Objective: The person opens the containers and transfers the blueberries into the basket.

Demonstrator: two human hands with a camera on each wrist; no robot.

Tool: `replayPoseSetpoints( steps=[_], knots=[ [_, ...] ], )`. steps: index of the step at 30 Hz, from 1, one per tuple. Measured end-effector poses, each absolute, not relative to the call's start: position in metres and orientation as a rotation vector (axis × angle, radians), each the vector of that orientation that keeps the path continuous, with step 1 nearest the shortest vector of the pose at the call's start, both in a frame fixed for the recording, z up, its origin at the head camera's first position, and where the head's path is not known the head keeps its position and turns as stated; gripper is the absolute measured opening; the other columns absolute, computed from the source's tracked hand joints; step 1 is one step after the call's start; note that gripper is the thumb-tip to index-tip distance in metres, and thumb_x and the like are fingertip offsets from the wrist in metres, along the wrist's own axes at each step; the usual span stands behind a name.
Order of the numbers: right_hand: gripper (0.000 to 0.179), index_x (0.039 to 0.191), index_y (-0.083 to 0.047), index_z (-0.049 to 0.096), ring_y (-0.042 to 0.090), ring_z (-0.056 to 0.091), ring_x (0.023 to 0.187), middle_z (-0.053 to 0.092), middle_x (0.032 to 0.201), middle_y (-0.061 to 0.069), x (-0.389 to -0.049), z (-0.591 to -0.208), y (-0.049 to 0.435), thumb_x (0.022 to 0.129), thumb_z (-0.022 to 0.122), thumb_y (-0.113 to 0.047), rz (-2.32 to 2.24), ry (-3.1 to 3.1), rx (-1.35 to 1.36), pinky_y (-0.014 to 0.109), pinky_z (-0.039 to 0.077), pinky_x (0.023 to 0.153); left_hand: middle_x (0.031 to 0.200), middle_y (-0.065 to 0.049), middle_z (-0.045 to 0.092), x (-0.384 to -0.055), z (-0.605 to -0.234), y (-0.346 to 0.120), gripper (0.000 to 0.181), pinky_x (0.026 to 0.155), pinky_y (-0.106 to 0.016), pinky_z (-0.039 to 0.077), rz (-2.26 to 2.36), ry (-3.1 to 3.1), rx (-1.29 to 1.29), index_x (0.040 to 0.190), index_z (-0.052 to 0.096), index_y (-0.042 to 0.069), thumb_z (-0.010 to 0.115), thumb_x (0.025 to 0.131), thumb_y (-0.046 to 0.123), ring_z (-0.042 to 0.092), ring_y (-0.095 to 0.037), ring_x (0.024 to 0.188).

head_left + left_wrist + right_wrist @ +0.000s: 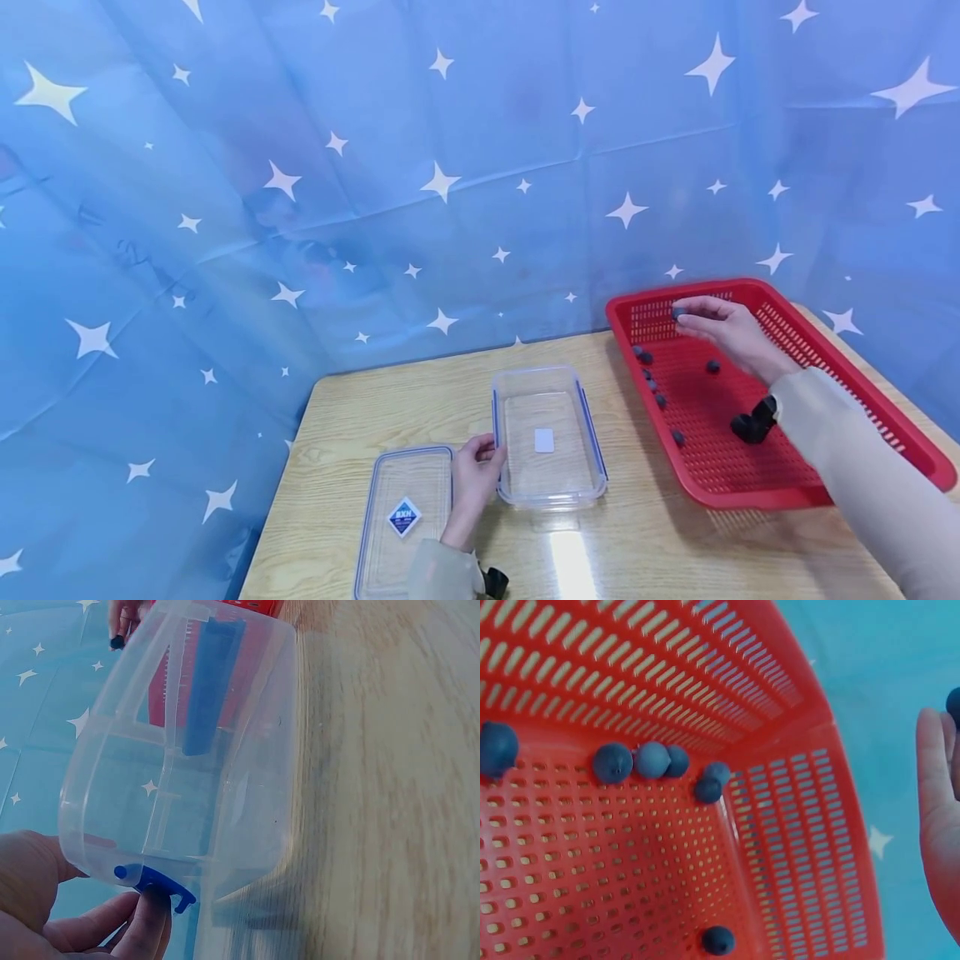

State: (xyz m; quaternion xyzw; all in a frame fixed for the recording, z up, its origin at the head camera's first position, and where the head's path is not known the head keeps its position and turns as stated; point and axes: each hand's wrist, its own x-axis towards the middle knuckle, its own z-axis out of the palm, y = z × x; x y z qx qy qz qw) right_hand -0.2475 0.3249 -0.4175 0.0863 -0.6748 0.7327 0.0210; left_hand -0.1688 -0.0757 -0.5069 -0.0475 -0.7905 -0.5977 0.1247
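In the head view my right hand (723, 329) is above the far part of the red basket (750, 498), pinching a blueberry (678, 314) between thumb and fingertips. That blueberry (954, 705) shows at the right edge of the right wrist view. Several more blueberries (613, 763) lie on the basket floor, most of them along one side wall. My left hand (477, 471) grips the left side of a clear plastic container (551, 487), thumb at the rim and fingers at a blue latch (161, 885). Nothing shows inside the container but a pale square patch on its bottom.
A clear lid (412, 475) with a blue border and a diamond-shaped label lies left of the container, partly under my left forearm. The wooden table (360, 408) backs onto a blue curtain (480, 208) with white stars. The basket stands at the right table edge.
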Motion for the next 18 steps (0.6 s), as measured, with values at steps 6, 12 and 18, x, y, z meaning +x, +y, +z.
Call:
replayPoseSetpoints(
  steps=[6,12,18],
  knots=[
    [0.017,0.107,-0.006,0.062,0.008,0.063,0.088,0.061,0.096,-0.002,-0.259,-0.429,0.329,0.09,0.059,-0.004,2.269,-2.116,0.241,0.019,0.052,0.076,0.084,-0.015,0.065,-0.168,-0.499,-0.073,0.022,0.06,-0.016,0.048,-1.753,-2.394,0.004,0.098,0.063,-0.012,0.069,0.078,-0.003,0.06,-0.019,0.072],
    [0.02,0.109,-0.001,0.051,0.003,0.064,0.084,0.059,0.093,-0.006,-0.263,-0.444,0.338,0.092,0.058,-0.01,2.209,-2.271,0.144,0.017,0.051,0.075,0.084,-0.013,0.065,-0.17,-0.5,-0.073,0.021,0.062,-0.019,0.05,-1.714,-2.417,-0.005,0.098,0.064,-0.011,0.068,0.079,-0.003,0.06,-0.017,0.071],
    [0.042,0.123,0.005,0.039,-0.001,0.061,0.088,0.052,0.101,-0.009,-0.265,-0.463,0.344,0.094,0.058,-0.018,2.08,-2.496,0.019,0.022,0.051,0.082,0.084,-0.013,0.065,-0.169,-0.5,-0.073,0.021,0.063,-0.018,0.049,-1.739,-2.415,0.018,0.098,0.064,-0.01,0.069,0.078,-0.003,0.059,-0.018,0.072]
  ],
)
